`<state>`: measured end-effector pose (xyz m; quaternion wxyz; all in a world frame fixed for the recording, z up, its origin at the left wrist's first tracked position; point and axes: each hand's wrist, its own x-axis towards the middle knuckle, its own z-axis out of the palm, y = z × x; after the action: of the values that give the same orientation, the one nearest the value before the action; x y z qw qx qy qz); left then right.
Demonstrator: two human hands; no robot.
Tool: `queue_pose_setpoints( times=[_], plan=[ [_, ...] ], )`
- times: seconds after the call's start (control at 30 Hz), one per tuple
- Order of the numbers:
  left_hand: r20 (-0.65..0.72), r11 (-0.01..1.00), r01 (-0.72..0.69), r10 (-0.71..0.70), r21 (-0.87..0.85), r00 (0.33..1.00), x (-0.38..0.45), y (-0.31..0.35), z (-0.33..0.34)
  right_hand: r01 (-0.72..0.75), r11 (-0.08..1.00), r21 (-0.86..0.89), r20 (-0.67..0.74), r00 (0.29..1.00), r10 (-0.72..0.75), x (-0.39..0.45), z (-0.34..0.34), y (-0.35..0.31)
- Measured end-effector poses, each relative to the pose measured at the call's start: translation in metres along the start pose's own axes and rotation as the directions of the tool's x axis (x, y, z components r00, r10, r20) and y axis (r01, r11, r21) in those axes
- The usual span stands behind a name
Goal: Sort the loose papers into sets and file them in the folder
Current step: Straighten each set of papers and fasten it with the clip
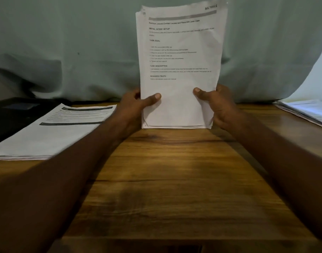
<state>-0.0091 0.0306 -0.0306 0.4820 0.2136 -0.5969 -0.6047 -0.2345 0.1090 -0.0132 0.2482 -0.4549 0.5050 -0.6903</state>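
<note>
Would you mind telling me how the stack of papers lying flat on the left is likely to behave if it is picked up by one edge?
The flat stack would probably droop, since it is thin loose sheets. Its layered near edge suggests the sheets may slide apart or fan out. It probably slides easily on the smooth wooden table.

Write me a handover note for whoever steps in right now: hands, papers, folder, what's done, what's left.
Left hand and right hand each grip a lower side edge of an upright sheaf, its bottom edge on the table, as if being squared.
A sorted-looking stack lies flat at left, partly over the black folder.
More papers lie at the far right edge.
Done: apparently one set laid down, another gathered.
Left: set the sheaf down, sort the right-hand papers, file everything; nothing visibly filed yet.
</note>
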Motion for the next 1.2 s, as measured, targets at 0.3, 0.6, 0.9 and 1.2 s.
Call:
queue_pose_setpoints(
  times=[0.3,0.6,0.9,1.2],
  plan=[
    [-0.246,0.996,0.087,-0.090,-0.023,0.965,0.009,-0.006,-0.018,-0.056,0.938,-0.341,0.244,0.959,0.146,0.003,-0.007,0.004],
    [-0.376,0.998,0.041,-0.019,0.051,0.926,0.012,-0.007,-0.028,-0.120,0.915,-0.386,0.323,0.911,0.256,0.012,-0.015,0.019],
    [-0.305,1.000,0.022,-0.015,0.020,0.952,0.009,-0.003,-0.022,-0.122,0.913,-0.389,0.356,0.894,0.271,0.005,-0.020,0.011],
    [-0.191,0.993,0.031,-0.009,0.112,0.982,0.001,0.006,-0.004,-0.073,0.991,-0.110,0.201,0.975,0.094,0.000,-0.008,0.005]
  ],
)
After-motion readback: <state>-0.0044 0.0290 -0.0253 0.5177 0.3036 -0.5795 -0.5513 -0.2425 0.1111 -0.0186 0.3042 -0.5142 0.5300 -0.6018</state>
